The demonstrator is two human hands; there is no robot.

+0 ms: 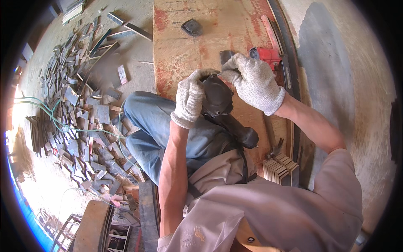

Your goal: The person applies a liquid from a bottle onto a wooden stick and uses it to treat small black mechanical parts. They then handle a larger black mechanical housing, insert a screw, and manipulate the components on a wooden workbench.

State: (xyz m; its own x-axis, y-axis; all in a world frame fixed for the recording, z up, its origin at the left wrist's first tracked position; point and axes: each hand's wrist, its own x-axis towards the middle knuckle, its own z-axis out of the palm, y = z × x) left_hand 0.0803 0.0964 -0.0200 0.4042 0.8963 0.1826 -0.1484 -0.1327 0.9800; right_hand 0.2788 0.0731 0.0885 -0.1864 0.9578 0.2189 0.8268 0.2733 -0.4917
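Observation:
A black power tool, perhaps a pneumatic nail gun (220, 97), lies across my lap with its rounded head up and its handle pointing down to the right. My gloved left hand (191, 94) grips the head's left side. At the head's top right edge, my gloved right hand (250, 78) pinches something too small to make out. Just beyond the right fingers, a dark block-like piece (226, 56) sits on the stained wooden board (176, 53). To its right is a red tool (267, 56), partly hidden by my right hand. Farther up the board lies a small black square part (191, 27).
Many wood offcuts (102, 114) are heaped on the floor at left, crossed by a thin green hose (82, 129). A claw hammer (274, 151) rests by stacked plywood pieces (280, 170) near my right side. Long dark strips (287, 74) run along the board's right edge.

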